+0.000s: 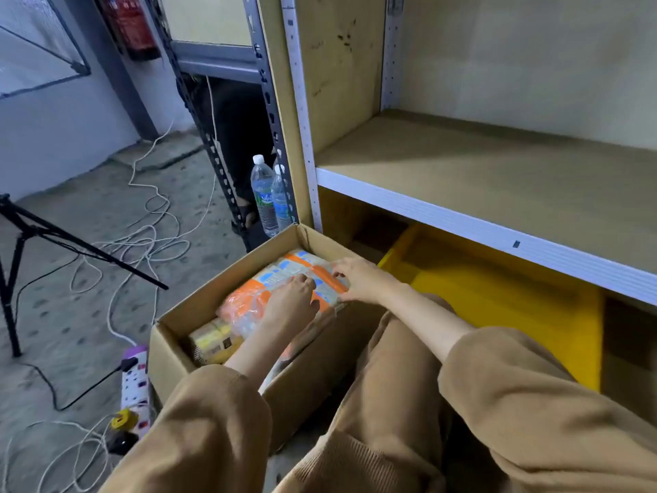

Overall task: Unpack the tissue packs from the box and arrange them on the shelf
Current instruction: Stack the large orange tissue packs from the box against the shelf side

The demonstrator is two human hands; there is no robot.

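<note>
Brown sleeves reach forward from a crouch, and both hands are down inside the cardboard box on the floor. The left hand has its fingers bent, tips pressing on the film of the orange tissue pack; whether they pinch the wrapper cannot be told. The right hand lies just beside it, with fingers spread and nearly straight across the pack's far end and the thumb along the nearer edge.

The pack is on top in the box, its long axis running from near left to far right along the box's length. Both hands sit over its right half, so the left end is unsupported and would likely sag on a lift. Yellow packs show beneath it.

Beyond, the bare shelf stands up and to the right, nearer the right hand.
</note>
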